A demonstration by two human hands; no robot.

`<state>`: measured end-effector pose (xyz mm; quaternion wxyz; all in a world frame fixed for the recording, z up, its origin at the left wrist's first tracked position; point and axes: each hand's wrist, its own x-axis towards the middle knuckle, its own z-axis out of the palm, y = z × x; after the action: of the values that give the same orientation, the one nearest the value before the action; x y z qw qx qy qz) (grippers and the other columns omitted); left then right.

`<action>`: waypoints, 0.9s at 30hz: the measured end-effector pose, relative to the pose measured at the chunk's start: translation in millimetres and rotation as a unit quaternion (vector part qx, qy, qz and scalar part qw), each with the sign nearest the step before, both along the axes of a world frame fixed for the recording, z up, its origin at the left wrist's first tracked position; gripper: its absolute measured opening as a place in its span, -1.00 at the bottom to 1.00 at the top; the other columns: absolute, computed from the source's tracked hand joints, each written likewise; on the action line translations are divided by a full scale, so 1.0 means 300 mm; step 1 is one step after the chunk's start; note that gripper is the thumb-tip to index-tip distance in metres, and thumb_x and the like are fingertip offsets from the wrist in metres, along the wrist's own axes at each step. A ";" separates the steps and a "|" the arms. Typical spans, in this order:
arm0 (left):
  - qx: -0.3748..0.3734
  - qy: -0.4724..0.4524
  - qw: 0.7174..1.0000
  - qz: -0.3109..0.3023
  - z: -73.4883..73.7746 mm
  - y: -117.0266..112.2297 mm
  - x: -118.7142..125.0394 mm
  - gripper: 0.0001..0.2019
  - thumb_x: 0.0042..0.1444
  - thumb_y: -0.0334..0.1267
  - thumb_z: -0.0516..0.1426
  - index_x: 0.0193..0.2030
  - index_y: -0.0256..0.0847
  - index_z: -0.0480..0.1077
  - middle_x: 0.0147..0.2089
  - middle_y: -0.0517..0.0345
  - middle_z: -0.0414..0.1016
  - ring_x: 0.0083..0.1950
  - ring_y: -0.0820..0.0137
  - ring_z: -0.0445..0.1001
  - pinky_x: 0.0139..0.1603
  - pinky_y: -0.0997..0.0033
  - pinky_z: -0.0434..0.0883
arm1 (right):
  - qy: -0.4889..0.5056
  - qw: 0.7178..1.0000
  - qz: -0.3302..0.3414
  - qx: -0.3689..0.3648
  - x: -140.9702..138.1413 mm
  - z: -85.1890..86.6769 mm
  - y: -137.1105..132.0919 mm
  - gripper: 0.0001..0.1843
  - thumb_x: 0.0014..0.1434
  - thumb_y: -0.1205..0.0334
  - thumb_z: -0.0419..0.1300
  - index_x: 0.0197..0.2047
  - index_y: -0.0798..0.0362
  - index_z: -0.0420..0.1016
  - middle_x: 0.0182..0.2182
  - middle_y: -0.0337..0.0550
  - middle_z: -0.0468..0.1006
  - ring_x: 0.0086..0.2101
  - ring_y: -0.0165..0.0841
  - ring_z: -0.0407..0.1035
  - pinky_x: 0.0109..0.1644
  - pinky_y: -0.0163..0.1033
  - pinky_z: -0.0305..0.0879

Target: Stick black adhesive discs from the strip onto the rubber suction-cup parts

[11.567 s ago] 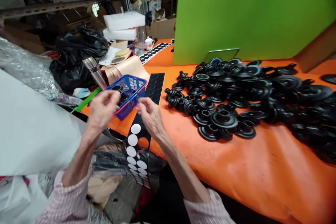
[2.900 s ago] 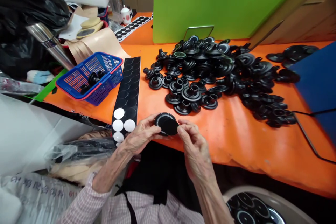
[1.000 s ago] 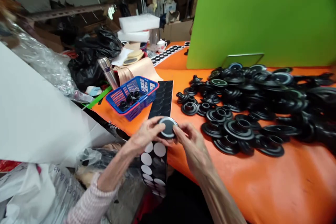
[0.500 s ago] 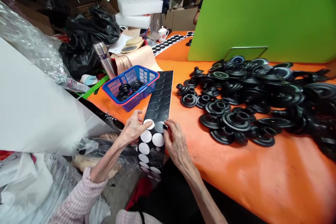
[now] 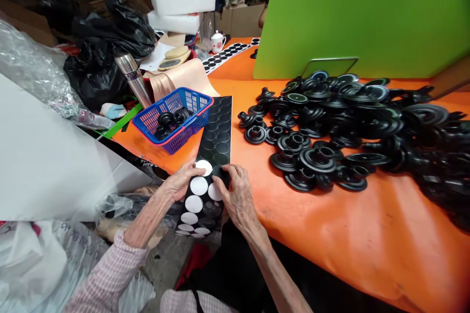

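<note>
A long black sticker sheet (image 5: 217,129) with die-cut circles lies over the table's front edge, its lower end curving down. On its near part several circles show white. My left hand (image 5: 179,182) is closed on the sheet's left edge, thumb on top beside a white circle (image 5: 203,167). Between the thumb and fingers of my right hand (image 5: 238,194) is a round black sticker (image 5: 219,172), at the sheet's right edge. Part of this sticker is hidden by the fingers, and I cannot tell whether it is fully off the sheet.
A blue basket (image 5: 173,118) holding several black round parts stands left of the sheet. A large heap of black suction-cup-like parts (image 5: 323,156) covers the right of the orange table (image 5: 257,166). Behind stand a green board (image 5: 341,14), a steel flask (image 5: 132,79) and a lidded cup (image 5: 218,42).
My right fingers have closed further over the round black sticker, which looks darker and lifted at its edge. My left hand keeps its hold on the sheet. The whole view has shifted slightly.
</note>
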<state>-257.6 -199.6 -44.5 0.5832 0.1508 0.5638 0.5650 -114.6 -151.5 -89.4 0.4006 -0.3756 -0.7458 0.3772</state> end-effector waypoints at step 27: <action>-0.084 0.639 0.763 0.048 0.027 -0.018 0.120 -0.70 0.09 -0.04 0.10 -0.16 -0.21 0.31 -0.25 0.00 0.38 -0.19 0.18 0.38 -0.11 0.17 0.30 | -0.044 0.985 -0.107 0.125 0.203 0.033 -0.101 -0.72 0.35 0.22 -0.03 -0.06 0.00 0.49 -0.11 0.02 0.48 -0.16 -0.29 0.49 -0.11 -0.20 0.49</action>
<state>-221.6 -204.9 -36.5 0.0697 0.4001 0.8576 0.3154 -53.7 -181.8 -79.6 0.4489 -0.4164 -0.7596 0.2194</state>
